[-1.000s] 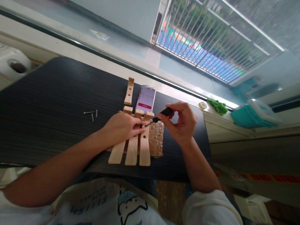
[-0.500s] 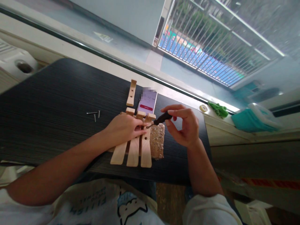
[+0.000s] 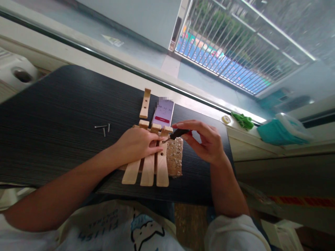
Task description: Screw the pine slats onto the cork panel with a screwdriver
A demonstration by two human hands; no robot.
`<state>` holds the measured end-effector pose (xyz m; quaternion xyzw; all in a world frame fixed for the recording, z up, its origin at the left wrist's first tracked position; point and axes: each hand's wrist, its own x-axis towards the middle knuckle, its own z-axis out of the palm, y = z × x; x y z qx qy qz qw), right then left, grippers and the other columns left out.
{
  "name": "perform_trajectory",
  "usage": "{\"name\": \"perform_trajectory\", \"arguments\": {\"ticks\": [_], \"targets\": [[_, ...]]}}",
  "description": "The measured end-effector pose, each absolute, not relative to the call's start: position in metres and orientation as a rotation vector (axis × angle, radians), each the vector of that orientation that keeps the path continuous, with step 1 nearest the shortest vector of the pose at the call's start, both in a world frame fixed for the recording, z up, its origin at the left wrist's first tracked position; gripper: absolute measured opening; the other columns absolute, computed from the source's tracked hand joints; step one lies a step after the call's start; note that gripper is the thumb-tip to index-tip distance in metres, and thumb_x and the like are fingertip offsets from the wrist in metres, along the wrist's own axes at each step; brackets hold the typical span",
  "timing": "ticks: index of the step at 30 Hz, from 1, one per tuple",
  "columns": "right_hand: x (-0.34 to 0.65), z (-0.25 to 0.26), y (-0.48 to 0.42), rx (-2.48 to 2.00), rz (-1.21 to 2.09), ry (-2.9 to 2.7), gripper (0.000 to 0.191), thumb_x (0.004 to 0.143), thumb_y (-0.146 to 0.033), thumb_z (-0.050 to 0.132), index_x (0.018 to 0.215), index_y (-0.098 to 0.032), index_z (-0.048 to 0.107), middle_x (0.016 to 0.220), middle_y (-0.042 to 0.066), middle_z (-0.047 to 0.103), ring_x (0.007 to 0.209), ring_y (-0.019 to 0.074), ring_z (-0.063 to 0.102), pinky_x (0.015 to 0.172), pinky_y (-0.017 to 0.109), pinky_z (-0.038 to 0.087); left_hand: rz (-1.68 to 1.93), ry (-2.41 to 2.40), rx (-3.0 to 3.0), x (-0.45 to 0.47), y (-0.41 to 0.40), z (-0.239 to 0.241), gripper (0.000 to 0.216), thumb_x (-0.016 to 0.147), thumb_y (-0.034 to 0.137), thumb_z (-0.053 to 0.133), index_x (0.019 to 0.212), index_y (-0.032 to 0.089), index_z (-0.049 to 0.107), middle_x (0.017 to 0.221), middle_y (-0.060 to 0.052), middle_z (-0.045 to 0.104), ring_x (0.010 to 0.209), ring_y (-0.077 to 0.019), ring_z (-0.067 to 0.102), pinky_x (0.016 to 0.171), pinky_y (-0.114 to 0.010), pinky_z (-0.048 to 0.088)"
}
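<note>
Three pale wooden hooks lie side by side across a block wrapped in shiny brown packing tape (image 3: 175,157). My left hand (image 3: 134,143) rests over the left and middle hooks. Its thumb and finger hold the right wooden hook (image 3: 162,170), which has two holes. My right hand (image 3: 209,141) grips a black screwdriver (image 3: 179,134) by its handle, fingers and thumb closed around it. The screwdriver slants down to the left, its tip at the upper hole of the right hook. Whether a screw sits in that hole is too small to tell.
A fourth wooden hook (image 3: 145,104) lies beyond the block, beside a phone (image 3: 163,112) showing a timer. Several loose screws (image 3: 104,129) lie left on the dark table (image 3: 65,104). On the sill sit a tape roll (image 3: 226,120), a green cloth (image 3: 242,121) and a teal container (image 3: 277,132).
My right hand has turned a little around the screwdriver handle, its fingers reaching further left. The tip stays at the upper hole. My left hand keeps its place on the hooks.
</note>
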<state>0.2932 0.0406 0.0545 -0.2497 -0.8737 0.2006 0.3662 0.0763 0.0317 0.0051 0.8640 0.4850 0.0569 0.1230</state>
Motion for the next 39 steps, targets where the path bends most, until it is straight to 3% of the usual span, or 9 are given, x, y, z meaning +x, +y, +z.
{"name": "perform_trajectory", "arguments": {"ticks": [8, 25, 39], "targets": [[0.294, 0.054, 0.041, -0.665, 0.545, -2.236, 0.035, 0.086, -0.012, 0.06, 0.119, -0.025, 0.061, 0.105, 0.0, 0.074, 0.08, 0.0095, 0.067, 0.068, 0.024, 0.055, 0.094, 1.408, 2.579, 0.076, 0.032, 0.01, 0.048, 0.086, 0.061, 0.052, 0.119, 0.03, 0.067, 0.099, -0.007, 0.076, 0.09, -0.0272, 0.071, 0.073, -0.033, 0.048], [0.289, 0.048, 0.041, -0.784, 0.435, -2.116, 0.025, 0.083, -0.025, 0.069, 0.108, -0.025, 0.065, 0.088, -0.003, 0.073, 0.064, 0.0075, 0.057, 0.062, 0.024, 0.052, 0.015, 1.524, 2.496, 0.077, 0.03, 0.012, 0.051, 0.083, 0.068, 0.049, 0.12, 0.036, 0.066, 0.093, -0.008, 0.076, 0.084, -0.0286, 0.069, 0.065, -0.032, 0.043], [0.279, 0.034, 0.041, -0.745, 0.231, -2.034, 0.03, 0.078, -0.027, 0.074, 0.105, -0.026, 0.061, 0.073, -0.005, 0.059, 0.058, 0.0083, 0.052, 0.053, 0.024, 0.047, 0.019, 1.526, 2.483, 0.075, 0.03, 0.011, 0.05, 0.084, 0.066, 0.049, 0.117, 0.033, 0.069, 0.094, -0.008, 0.076, 0.086, -0.0291, 0.069, 0.067, -0.033, 0.045]]}}
